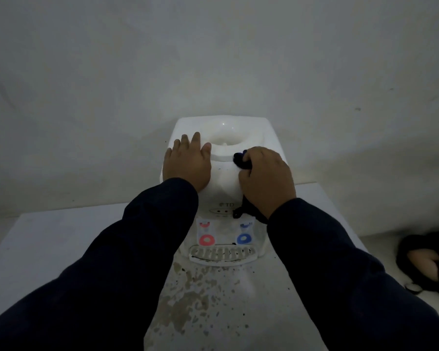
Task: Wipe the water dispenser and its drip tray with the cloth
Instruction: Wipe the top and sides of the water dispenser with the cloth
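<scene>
Both hands rest on top of the white water dispenser [221, 173], which stands on a white surface [61, 239] against a pale wall. Its top well, the round basin [230, 143] where a bottle would sit, looks empty apart from a small central spike.

Left hand [186, 164]: its grip is spread, palm flat on the dispenser's top left, fingers extended toward the basin rim, holding nothing.

Right hand [266, 178]: its grip is curled tight around a dark cloth [241, 160], bunched and pressed against the front right rim of the basin. A loose tail of the cloth hangs below the wrist, over the dispenser's front face near the indicator panel.

Lower on the front face sit a red tap [206, 239] on the left and a blue tap [243, 238] on the right. Just beneath them the slotted drip tray [222, 254] juts out; dark specks show in its slots, but whether water lies in it cannot be told. Brownish stains and dark flecks mark the surface in front of the tray. Both arms wear dark sleeves [127, 262].
</scene>
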